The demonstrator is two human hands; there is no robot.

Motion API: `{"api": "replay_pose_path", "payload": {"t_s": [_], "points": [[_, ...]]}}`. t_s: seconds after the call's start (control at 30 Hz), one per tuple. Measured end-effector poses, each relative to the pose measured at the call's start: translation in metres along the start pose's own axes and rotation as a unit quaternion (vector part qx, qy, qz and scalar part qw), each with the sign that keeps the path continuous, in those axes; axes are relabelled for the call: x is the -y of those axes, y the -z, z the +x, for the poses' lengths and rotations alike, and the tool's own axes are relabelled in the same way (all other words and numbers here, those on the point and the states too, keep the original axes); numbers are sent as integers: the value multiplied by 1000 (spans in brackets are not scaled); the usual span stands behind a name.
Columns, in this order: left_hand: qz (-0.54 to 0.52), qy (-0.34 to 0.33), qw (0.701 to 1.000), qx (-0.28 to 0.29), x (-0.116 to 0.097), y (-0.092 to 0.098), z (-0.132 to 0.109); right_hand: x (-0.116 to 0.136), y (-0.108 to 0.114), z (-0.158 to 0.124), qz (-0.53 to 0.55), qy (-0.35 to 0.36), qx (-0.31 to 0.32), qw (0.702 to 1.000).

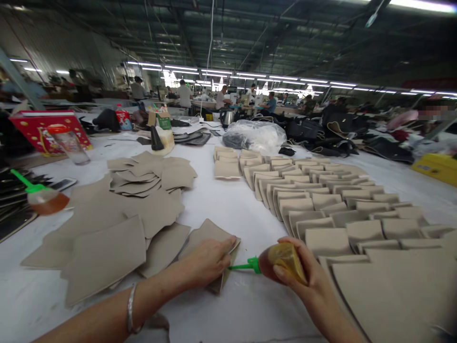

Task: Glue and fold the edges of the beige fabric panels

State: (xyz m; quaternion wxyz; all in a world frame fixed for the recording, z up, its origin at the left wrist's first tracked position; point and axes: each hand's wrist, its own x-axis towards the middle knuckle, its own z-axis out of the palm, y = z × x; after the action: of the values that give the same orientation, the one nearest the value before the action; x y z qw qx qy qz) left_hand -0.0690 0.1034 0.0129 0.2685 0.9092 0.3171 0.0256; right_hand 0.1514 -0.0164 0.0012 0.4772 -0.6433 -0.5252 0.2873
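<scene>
My left hand (207,262), with a silver bracelet on its wrist, presses its bent fingers on a grey-beige piece (209,233) near the front of the table. Its fingers are closed around the piece's right edge. My right hand (307,281) is wrapped round an amber glue bottle (283,261) with a green nozzle. The bottle lies nearly level, and its tip meets the edge of the piece beside my left fingertips. Loose flat pieces (107,252) overlap to the left. Rows of folded pieces (296,205) stand on the right.
A second green-tipped bottle (48,201) is at the far left, near a red box (32,128) and a clear jar (71,147). Plastic wrap (259,133), black bags (310,131) and a yellow box (437,166) are farther back. Several people work in the background.
</scene>
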Motion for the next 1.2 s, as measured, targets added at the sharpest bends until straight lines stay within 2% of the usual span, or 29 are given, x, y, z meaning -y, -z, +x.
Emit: {"api": "replay_pose_path", "payload": {"t_s": [0.13, 0.27, 0.4, 0.57, 0.77, 0.9, 1.07, 1.2], "points": [[13, 3, 1000, 1, 1, -1, -1, -3, -1, -3, 12, 12, 47, 999], [29, 9, 1000, 2, 0, 0, -1, -6, 0, -6, 6, 15, 17, 1000], [41, 19, 999, 4, -2, -1, -1, -7, 1, -7, 13, 25, 58, 998], [44, 23, 999, 7, -4, 0, -2, -7, 2, -8, -7, 31, 17, 999], [44, 34, 998, 16, -7, 2, -3, -6, 0, -11, 44, 17, 55, 997], [48, 39, 998, 19, -8, 2, -3, -8, 1, -11, 28, 23, 30, 999], [46, 35, 998, 25, -8, 3, -2, -11, -1, -11, 53, 41, 43, 997], [52, 32, 998, 20, -7, 4, 0, -8, 3, -4, 21, 41, -7, 999]]}}
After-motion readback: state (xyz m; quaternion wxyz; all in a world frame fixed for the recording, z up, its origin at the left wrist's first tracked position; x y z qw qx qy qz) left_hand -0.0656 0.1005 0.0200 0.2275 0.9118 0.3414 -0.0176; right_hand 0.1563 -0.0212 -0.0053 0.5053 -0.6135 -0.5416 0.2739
